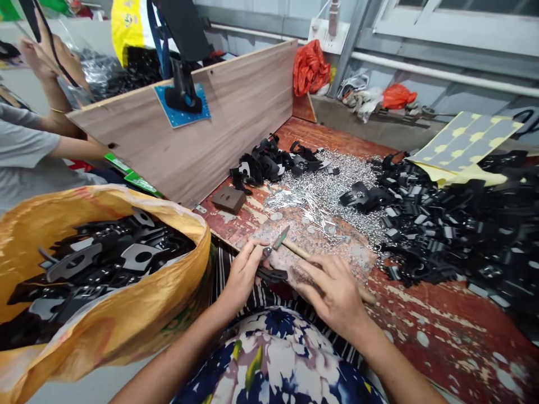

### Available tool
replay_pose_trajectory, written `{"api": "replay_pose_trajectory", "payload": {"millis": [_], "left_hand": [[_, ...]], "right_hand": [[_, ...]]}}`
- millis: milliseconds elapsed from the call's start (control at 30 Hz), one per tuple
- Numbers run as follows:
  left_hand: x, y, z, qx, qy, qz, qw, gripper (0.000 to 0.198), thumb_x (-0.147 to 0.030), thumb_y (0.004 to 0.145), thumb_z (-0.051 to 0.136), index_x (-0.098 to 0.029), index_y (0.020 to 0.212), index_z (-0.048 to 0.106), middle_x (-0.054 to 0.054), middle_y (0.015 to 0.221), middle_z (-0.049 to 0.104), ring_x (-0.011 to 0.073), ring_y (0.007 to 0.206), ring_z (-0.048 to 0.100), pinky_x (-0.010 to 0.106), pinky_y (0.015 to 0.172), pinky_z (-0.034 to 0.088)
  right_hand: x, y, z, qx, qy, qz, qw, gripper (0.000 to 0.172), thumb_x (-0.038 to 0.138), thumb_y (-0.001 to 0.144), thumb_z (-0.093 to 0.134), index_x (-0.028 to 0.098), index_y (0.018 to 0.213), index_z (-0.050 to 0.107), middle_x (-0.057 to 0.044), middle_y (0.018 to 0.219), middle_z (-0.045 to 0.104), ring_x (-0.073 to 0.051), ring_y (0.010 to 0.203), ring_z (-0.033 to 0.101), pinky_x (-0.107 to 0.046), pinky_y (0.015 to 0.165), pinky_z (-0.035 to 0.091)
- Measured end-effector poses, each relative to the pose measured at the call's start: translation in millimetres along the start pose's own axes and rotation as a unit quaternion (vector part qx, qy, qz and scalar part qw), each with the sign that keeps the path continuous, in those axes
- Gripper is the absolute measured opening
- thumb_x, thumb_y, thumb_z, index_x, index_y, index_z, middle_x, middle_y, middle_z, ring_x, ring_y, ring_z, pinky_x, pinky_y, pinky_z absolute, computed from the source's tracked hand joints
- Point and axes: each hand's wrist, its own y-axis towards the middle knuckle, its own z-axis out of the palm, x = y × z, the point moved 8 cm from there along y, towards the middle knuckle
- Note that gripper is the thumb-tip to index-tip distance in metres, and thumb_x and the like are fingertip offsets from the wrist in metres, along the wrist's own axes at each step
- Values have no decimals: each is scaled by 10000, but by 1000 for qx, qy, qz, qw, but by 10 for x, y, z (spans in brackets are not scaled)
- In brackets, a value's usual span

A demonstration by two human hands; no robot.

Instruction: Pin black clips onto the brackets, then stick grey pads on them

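Observation:
My left hand (245,271) is closed on a black plastic part (272,275) at the table's near edge, just above my lap. Beside its fingertips is the greenish-grey head of a hammer (296,249) with a wooden handle. My right hand (336,289) curls over that handle, which shows on both sides of it. The right thumb and forefinger point toward the black part. Ahead of both hands lie a heap of thin metal pins (305,205) and a larger spread of small shiny metal pieces (337,178).
An orange sack (185,216) of black parts stands at left. Black parts (455,235) are piled at right, with sticker sheets (465,140) on top. A brown block (228,199) sits by the wooden partition (236,84). Another person's arm (80,146) is beyond it.

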Motion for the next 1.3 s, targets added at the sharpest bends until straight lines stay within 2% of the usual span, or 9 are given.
{"api": "replay_pose_trajectory", "payload": {"millis": [200, 367, 467, 667, 767, 900, 1067, 1200, 1300], "left_hand": [[74, 77, 380, 106, -71, -47, 991, 548, -650, 916, 606, -205, 1234, 577, -2, 811, 578, 149, 607, 587, 218, 423, 460], [196, 210, 245, 86, -92, -70, 990, 558, -603, 872, 684, -177, 1220, 589, 43, 906, 635, 152, 682, 628, 208, 446, 487], [239, 269, 204, 87, -95, -74, 989, 508, -566, 860, 719, -158, 1147, 624, 34, 837, 667, 122, 618, 630, 194, 493, 466], [365, 369, 203, 79, -99, -97, 987, 499, -593, 810, 762, -156, 1020, 647, 15, 711, 682, 134, 542, 666, 207, 506, 474], [408, 403, 187, 74, -104, -98, 987, 516, -614, 781, 785, -159, 986, 655, 18, 699, 689, 145, 538, 682, 207, 502, 477], [400, 372, 143, 84, -109, -101, 985, 522, -623, 757, 812, -163, 956, 668, 27, 713, 694, 151, 549, 685, 209, 501, 480], [142, 265, 90, 74, -118, -80, 987, 442, -514, 815, 819, -182, 1074, 685, 43, 815, 703, 149, 629, 650, 207, 490, 487], [-112, 311, 189, 26, -175, -45, 983, 636, -422, 777, 879, -308, 1346, 618, 61, 1224, 702, 213, 1037, 684, 279, 790, 609], [-74, 324, 400, 46, -182, -86, 978, 494, -445, 695, 932, -242, 1104, 745, 55, 1130, 709, 215, 1007, 667, 265, 785, 597]], "right_hand": [[-95, 155, 86, 116, 207, 80, 968, 185, 305, 978, 626, 248, 1095, 759, -28, 921, 760, -199, 813, 705, -352, 736, 587], [-1125, 163, -1173, -250, 251, 247, 902, 538, 546, 1035, 423, 186, 1332, 691, -204, 1099, 770, -243, 769, 731, -390, 622, 531], [-1442, 395, -1512, -327, 302, 224, 867, 723, 580, 1062, 126, 193, 1572, 462, -238, 1397, 653, -263, 1012, 744, -426, 766, 561], [-1600, 1707, -445, -73, 6, 151, 986, 397, 268, 1033, 459, 158, 1352, 669, -156, 1273, 715, -246, 1116, 668, -405, 953, 537], [-1644, 2254, -46, 0, -141, 101, 985, 486, 63, 993, 423, 151, 1432, 610, -154, 1393, 652, -268, 1262, 532, -421, 1066, 431], [-1682, 2549, 14, 38, -155, 88, 983, 423, 44, 974, 443, 135, 1297, 701, -166, 1113, 739, -298, 1142, 531, -425, 985, 418], [-1370, 2009, -175, -17, -121, 130, 984, 360, 177, 1011, 507, 173, 1337, 661, -114, 1220, 728, -266, 1191, 547, -391, 1019, 435], [-646, 1124, -3, -21, 104, 155, 982, 308, 226, 987, 583, 276, 1278, 669, 43, 1028, 776, -140, 919, 686, -281, 867, 563], [-240, 566, 111, 17, 185, 147, 972, 374, 237, 963, 632, 436, 1278, 653, 165, 1038, 782, -97, 855, 720, -245, 784, 612]]}}
